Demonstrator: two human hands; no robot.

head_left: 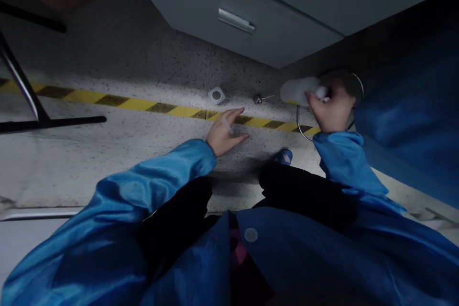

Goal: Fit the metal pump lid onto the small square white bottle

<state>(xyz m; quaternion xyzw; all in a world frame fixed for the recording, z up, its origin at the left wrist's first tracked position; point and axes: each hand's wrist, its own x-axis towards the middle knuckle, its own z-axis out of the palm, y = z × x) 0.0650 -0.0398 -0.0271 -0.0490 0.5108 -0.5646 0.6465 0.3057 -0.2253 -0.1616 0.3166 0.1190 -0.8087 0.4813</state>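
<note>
A factory floor: hazard-striped tape [158, 106] on speckled concrete [107, 57], grey metal cabinet [258, 19].

The person crouches over a speckled grey terrazzo floor [118, 57], blue shiny coat sleeves reaching forward. The left hand [225, 130] hovers open and empty just above the floor, fingers spread beside the yellow-and-black hazard stripe [136, 103]. The right hand [333, 107] is closed around a white rounded plastic container [296, 91], pressing a small white wad against it, in front of a round metal ring-edged disc [353, 83]. Between the hands, on the floor past the stripe, lie a small white square cap [216, 95] and a small metal knob with a thin stem [258, 99]. Behind them stands a grey metal cabinet [272, 5] with a silver bar handle [236, 21].
</note>
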